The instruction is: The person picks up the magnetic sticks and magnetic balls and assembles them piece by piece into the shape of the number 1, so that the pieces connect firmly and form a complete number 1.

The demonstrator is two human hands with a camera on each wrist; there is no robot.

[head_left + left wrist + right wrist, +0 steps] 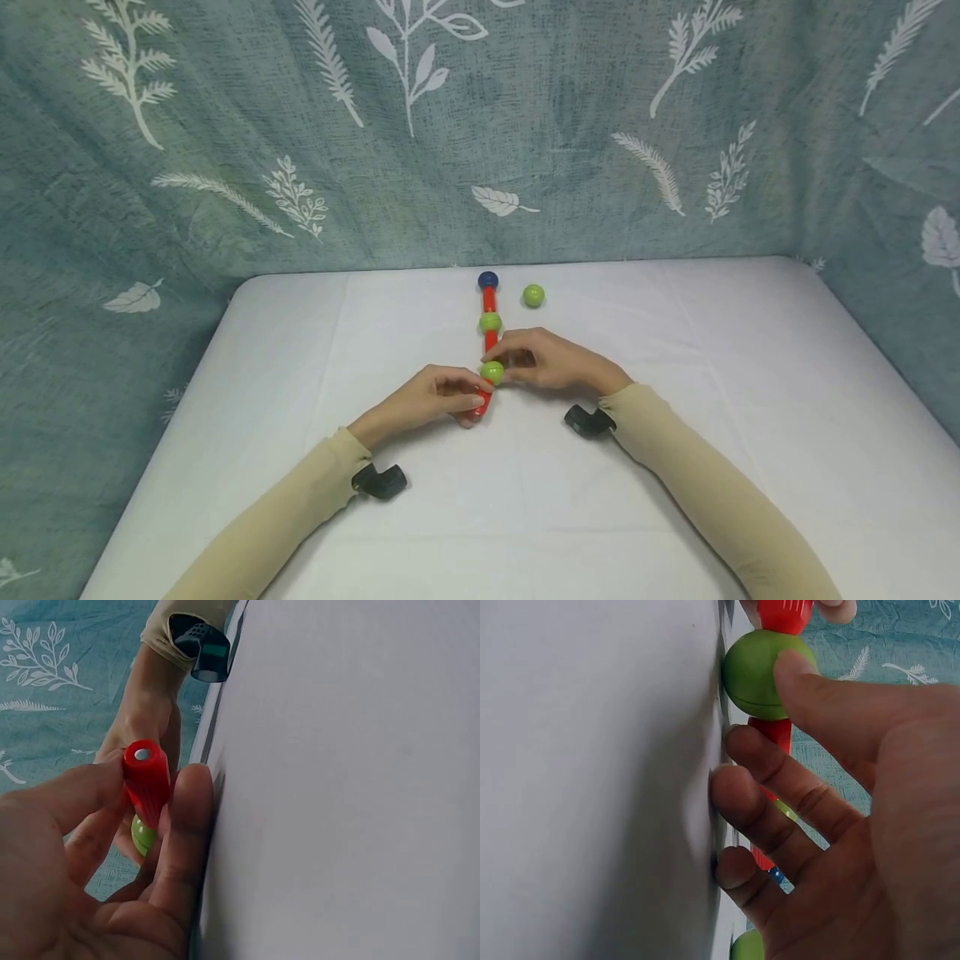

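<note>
In the head view, red sticks and balls form a line on the white table. My left hand (423, 396) pinches the nearest red stick (148, 784) between thumb and fingers; its end, with a pale centre, faces the left wrist camera. That stick meets a green ball (492, 372). My right hand (551, 358) holds this ball, its thumb pressed on the side in the right wrist view, while the other fingers curve beside the red stick (491, 340) beyond. Farther along come another green ball (490, 323), a red stick (489, 299) and a dark blue ball (488, 280).
A loose green ball (534, 295) lies right of the line's far end. The white-covered table (675, 333) ends at the back against a green leaf-patterned curtain (555, 150). Black cameras (589, 421) sit at both wrists.
</note>
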